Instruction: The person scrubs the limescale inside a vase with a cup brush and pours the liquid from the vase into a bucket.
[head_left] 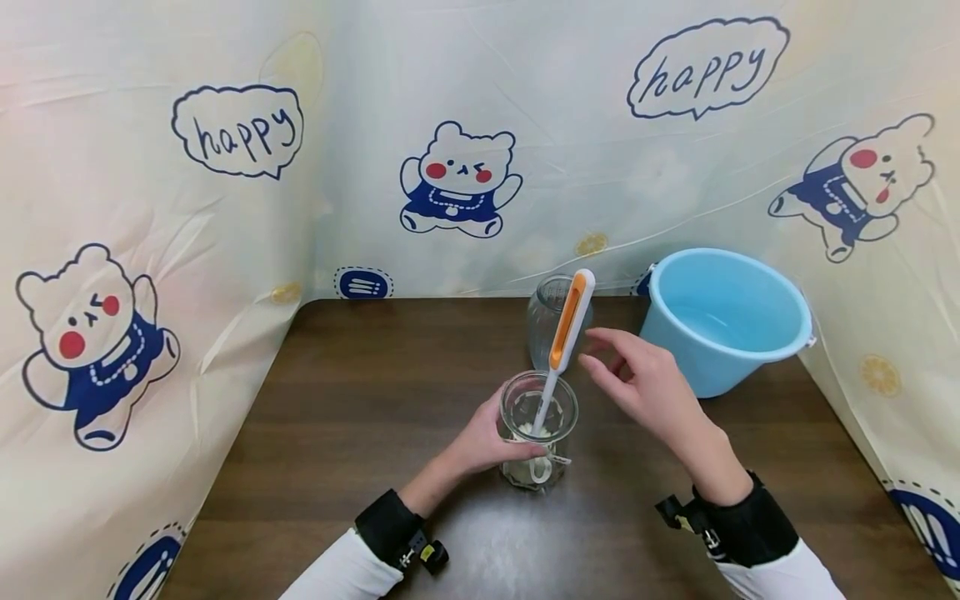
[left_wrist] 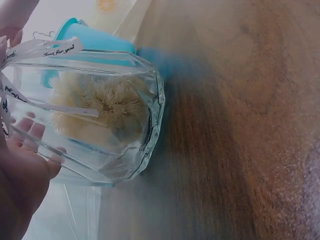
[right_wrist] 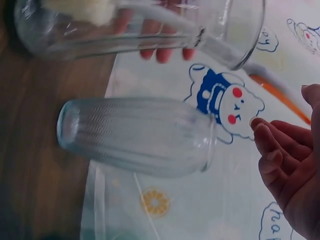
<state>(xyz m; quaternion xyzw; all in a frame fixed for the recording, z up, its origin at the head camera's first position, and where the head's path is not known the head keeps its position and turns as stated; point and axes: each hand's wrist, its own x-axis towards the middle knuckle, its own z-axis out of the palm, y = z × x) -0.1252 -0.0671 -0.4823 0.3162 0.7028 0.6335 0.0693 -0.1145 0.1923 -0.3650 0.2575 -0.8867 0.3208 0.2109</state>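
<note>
A clear glass jar [head_left: 538, 429] stands on the dark wooden table [head_left: 360, 400]. My left hand [head_left: 487, 442] grips it from the left side. A brush [head_left: 566, 333] with a white and orange handle leans inside the jar, and its pale bristle head [left_wrist: 105, 107] fills the bottom. My right hand [head_left: 637, 379] hovers just right of the handle with relaxed fingers, holding nothing. In the right wrist view its fingertips [right_wrist: 267, 137] are near the handle [right_wrist: 280, 92] without touching it.
A second ribbed glass jar [head_left: 551, 317] stands behind the first, also seen as the ribbed jar [right_wrist: 140, 135]. A light blue bucket [head_left: 723, 321] sits at the back right. A bear-printed sheet [head_left: 457, 179] walls in the table on three sides.
</note>
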